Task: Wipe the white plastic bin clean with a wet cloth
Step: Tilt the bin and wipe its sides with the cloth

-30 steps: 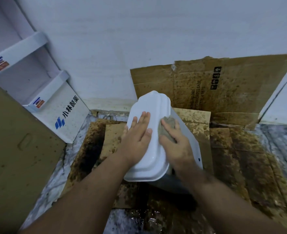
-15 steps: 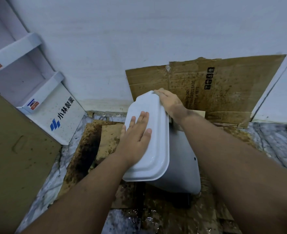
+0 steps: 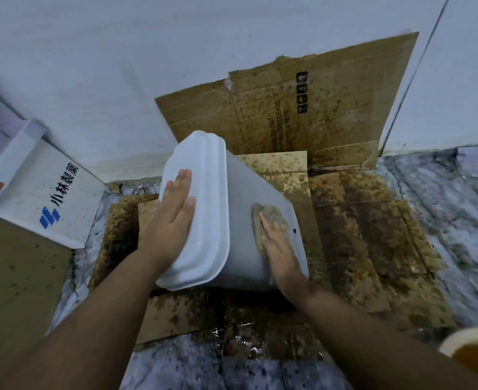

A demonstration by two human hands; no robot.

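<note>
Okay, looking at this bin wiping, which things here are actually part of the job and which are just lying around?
Part of the job:
white plastic bin, tilted on its side
wet cloth, pressed on the bin's side
right hand on the cloth
left hand flat on the bin's lid

Just lying about:
stained cardboard under and behind the bin
white printed box at left
yellowish container, bottom right corner

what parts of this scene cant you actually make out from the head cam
- White plastic bin: its inside and far side face away from the head view.
- Wet cloth: the right hand covers its near part.
- Yellowish container: cut off by the bottom right corner.
- Cardboard: most of its small print is too blurred to read.
- Bin lid: the left hand hides part of it.
</note>
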